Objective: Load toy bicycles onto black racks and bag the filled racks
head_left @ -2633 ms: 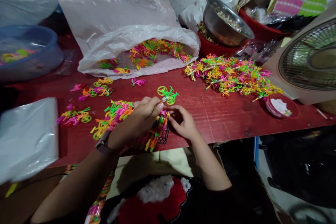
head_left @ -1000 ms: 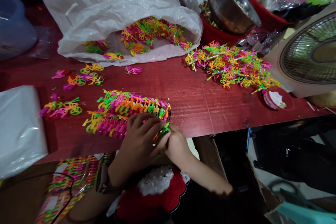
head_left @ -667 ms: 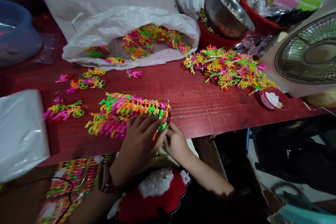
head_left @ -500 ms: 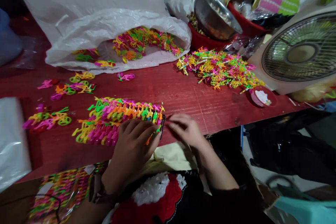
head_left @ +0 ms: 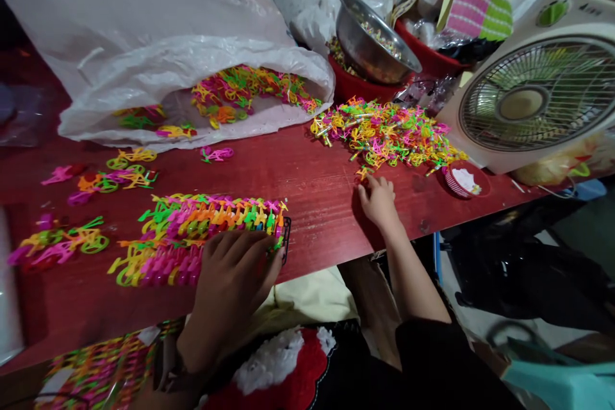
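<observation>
My left hand (head_left: 230, 275), with a watch strap at the wrist, lies over the right end of a long packed row of neon plastic toy bicycles (head_left: 206, 224) and presses on it. By its fingertips stands a small black wire rack (head_left: 286, 240), partly hidden by the bicycles. My right hand (head_left: 377, 202) rests on the red tabletop (head_left: 327, 205), fingertips just below a loose heap of toy bicycles (head_left: 384, 138). It holds nothing that I can see. A single small bicycle piece (head_left: 364, 173) lies right above those fingertips.
A white plastic sack (head_left: 144, 90) spills more bicycles at the back. Behind the heap stands a steel bowl (head_left: 375, 38) on a red basin. A box fan (head_left: 523, 102) and small red dish (head_left: 464, 179) sit right. Small bicycle clusters lie left; a filled packet lies below the table edge.
My right hand has left the wire rack and moved right and forward to the heap. My left hand stays on the row. The view has swung, shifting everything left.
</observation>
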{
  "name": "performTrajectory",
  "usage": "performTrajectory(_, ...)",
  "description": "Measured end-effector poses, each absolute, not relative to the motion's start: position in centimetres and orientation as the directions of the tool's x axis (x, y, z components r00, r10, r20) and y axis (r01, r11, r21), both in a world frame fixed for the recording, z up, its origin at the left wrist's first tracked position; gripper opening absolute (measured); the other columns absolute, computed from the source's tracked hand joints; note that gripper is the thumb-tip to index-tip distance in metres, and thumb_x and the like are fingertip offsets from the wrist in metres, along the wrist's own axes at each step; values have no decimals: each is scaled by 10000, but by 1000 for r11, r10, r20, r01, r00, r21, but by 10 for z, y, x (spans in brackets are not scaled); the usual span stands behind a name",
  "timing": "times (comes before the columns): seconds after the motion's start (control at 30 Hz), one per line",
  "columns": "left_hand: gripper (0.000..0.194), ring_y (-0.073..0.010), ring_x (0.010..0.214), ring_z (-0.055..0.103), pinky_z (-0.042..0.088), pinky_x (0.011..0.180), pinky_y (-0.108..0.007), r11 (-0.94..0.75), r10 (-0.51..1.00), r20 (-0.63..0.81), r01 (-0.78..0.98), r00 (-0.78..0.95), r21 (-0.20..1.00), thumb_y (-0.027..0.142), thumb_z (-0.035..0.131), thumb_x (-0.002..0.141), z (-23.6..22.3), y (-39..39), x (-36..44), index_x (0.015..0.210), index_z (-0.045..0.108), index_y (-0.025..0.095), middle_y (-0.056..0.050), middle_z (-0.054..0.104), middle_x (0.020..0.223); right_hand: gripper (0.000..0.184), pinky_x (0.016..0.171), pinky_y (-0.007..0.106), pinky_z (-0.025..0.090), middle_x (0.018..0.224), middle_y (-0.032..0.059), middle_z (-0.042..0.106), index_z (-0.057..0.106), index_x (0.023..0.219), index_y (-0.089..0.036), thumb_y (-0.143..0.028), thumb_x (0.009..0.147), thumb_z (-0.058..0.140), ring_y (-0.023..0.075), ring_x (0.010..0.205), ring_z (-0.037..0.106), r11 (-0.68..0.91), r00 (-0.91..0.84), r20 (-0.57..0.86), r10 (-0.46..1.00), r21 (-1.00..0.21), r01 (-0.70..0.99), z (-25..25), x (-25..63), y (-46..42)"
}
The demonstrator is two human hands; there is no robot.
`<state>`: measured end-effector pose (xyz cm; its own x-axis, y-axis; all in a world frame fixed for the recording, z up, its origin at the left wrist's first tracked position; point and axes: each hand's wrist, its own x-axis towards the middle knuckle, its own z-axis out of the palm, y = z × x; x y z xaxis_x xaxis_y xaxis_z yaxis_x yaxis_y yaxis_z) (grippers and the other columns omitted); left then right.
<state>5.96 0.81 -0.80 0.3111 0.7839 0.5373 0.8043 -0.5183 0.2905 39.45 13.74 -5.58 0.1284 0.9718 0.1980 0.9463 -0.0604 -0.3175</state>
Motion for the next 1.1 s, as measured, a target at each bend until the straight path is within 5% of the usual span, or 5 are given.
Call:
performTrajectory(0.2, 147, -283, 1005, 630, 436, 927, -486, -512, 805, 497, 803, 324, 305, 243, 676, 957, -7, 9, 58, 1101, 648, 228, -58, 741, 1073, 391, 993, 496, 474, 1173, 178, 604, 720, 1277, -157, -380, 968, 629, 325, 1061, 555, 54, 93, 339, 936, -402, 914, -64, 377, 112)
performTrajectory(0.43, 131, -286, 1004, 636, 424, 925, -487, -487, 829, 462, 813, 316, 318, 276, 657, 974, -6, 9, 59, 1096, 659, 228, -59, 738, 1081, 181, 921, 430, 506, 991, 127, 707, 788, 907, -186, -203, 950, 612, 278, 966, 622, 219, -77, 280, 957, -522, 824, -62, 366, 102)
performTrajectory(0.67, 136, -279, 999, 636, 425, 912, -469, -478, 839, 439, 820, 321, 314, 292, 645, 981, -5, 10, 59, 1102, 651, 233, -58, 734, 1097, 184, 841, 318, 552, 998, 55, 750, 679, 1097, -196, -312, 988, 587, 198, 876, 712, 271, -154, 233, 960, -911, 311, -69, 276, 80)
performTrajectory(0.83, 151, -271, 1001, 645, 438, 918, -464, -481, 836, 449, 816, 316, 321, 270, 647, 977, -5, 10, 59, 1119, 637, 220, -62, 731, 1108, 124, 902, 339, 547, 1043, 77, 753, 696, 1032, -200, -203, 929, 628, 226, 978, 712, 330, -217, 265, 940, -870, 367, -77, 243, 83)
performTrajectory(1.1, 126, -272, 981, 654, 449, 912, -463, -471, 822, 502, 818, 270, 330, 242, 685, 950, -5, 12, 62, 1065, 636, 222, -52, 747, 1066, 338, 866, 353, 540, 1019, 117, 701, 673, 1027, -175, 19, 775, 558, 262, 960, 658, 355, -338, 163, 927, -669, 653, -58, 237, 74)
